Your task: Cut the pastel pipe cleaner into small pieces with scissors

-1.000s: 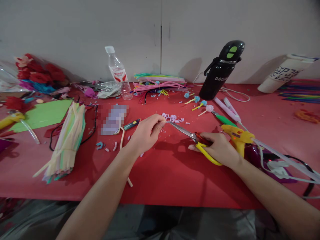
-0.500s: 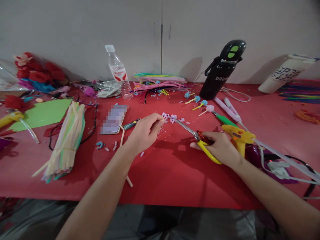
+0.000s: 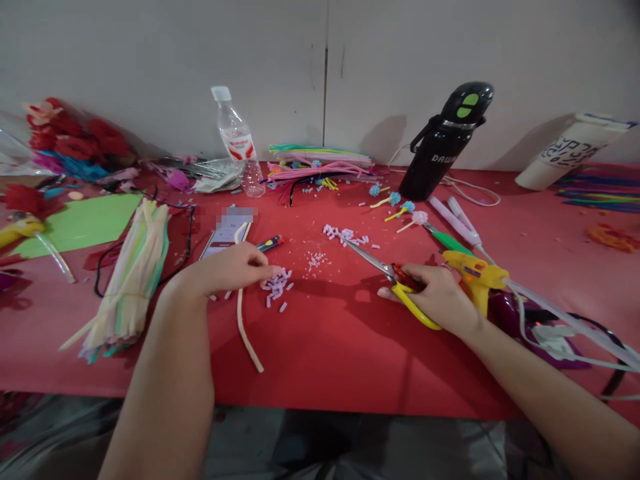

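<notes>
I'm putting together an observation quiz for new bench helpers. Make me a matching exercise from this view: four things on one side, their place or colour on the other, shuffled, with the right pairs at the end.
Column one
1. Scissors
2. Left hand
3. Flask
4. Flat sheet

Column two
A. Black
B. At the nearer pile of lilac pieces
C. Green
D. Held in the right hand

Right pairs: 1-D, 2-B, 3-A, 4-C
</notes>
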Action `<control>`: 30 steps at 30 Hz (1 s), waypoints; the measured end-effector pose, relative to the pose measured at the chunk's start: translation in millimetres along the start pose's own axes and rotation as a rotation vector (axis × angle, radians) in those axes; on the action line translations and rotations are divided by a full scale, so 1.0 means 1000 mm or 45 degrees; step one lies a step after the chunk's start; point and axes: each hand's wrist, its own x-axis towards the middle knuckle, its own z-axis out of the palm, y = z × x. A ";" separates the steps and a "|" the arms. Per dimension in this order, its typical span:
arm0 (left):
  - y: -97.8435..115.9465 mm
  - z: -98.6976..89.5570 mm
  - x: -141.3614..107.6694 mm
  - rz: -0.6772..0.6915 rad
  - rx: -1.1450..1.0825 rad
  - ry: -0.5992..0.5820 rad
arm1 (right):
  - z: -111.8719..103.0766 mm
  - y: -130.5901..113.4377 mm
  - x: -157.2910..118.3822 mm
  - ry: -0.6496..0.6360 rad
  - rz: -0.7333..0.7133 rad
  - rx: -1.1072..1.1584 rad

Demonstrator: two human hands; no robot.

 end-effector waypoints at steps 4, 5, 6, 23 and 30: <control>0.011 0.004 0.006 0.172 0.005 0.394 | 0.000 0.000 0.000 0.013 0.005 -0.019; 0.015 0.005 0.007 0.237 0.009 0.484 | 0.001 0.000 -0.001 0.031 -0.009 -0.037; 0.019 0.007 0.009 0.306 0.005 0.557 | 0.001 0.001 -0.001 0.050 -0.035 -0.069; 0.059 0.005 0.088 0.378 0.341 0.451 | -0.005 -0.006 -0.010 0.174 -0.440 -0.479; 0.068 0.006 0.116 0.352 0.428 0.375 | -0.007 -0.007 -0.006 0.132 -0.368 -0.443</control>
